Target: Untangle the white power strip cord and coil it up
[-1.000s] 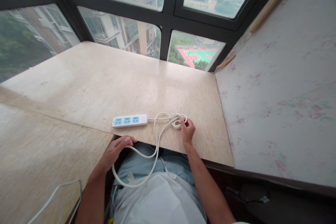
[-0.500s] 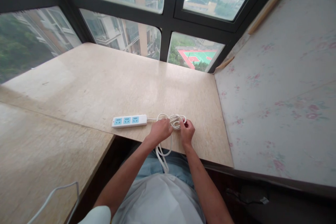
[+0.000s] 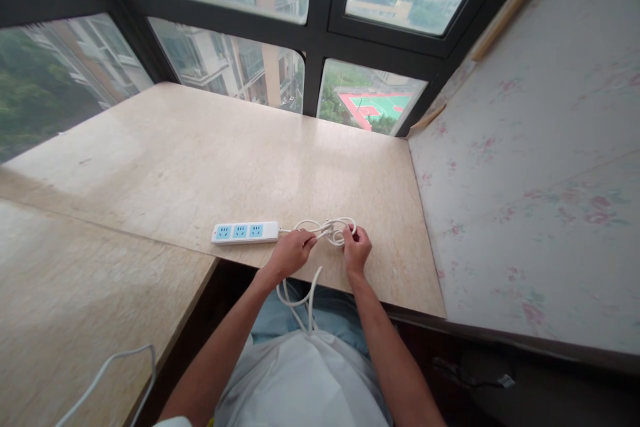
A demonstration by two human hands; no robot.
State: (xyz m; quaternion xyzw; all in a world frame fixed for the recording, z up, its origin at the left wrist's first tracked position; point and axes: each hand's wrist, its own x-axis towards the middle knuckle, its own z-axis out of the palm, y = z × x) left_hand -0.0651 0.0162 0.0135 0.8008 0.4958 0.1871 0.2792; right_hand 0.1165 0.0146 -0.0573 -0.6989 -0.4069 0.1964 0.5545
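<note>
White cord (image 3: pixel 327 227) between two curled hands (image 3: pixel 291 251) (image 3: pixel 357 250)

beige stone sill (image 3: pixel 200 147) below dark-framed windows (image 3: pixel 225 60), floral papered wall (image 3: pixel 540 180) to the right

Both bare forearms extend forward and converge. Left hand (image 3: pixel 293 252) is palm down, fingers curled closed in a pinch. Right hand (image 3: pixel 358 251) sits just beside it, fingers likewise pinched, knuckles up.
</note>
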